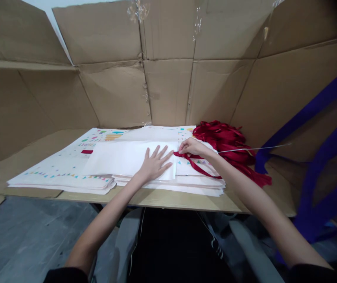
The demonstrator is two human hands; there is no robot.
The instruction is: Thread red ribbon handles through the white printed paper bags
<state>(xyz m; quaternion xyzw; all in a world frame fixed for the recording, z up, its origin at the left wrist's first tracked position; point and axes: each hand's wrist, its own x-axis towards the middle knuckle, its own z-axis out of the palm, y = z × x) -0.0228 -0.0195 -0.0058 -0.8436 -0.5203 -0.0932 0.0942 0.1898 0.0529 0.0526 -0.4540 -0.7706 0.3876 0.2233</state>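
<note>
My left hand (pixel 153 164) lies flat with spread fingers on a plain white sheet (pixel 118 157), which covers part of a stack of printed sheets. At the right edge of that sheet, my right hand (pixel 192 147) pinches a dark red ribbon (pixel 197 168); its loose length loops down over the stack. A thin metal rod (pixel 253 148) sticks out to the right from behind my right wrist. Whether my right hand also holds the rod I cannot tell. Behind and right of that hand lies a heap of red ribbons (pixel 223 135).
White printed sheets (pixel 59 165) with coloured patterns are stacked at the left, with a small red piece (pixel 87 151) on them. Tall cardboard walls (pixel 168 90) enclose the tabletop (pixel 168 201). Blue straps (pixel 315 184) hang at the right.
</note>
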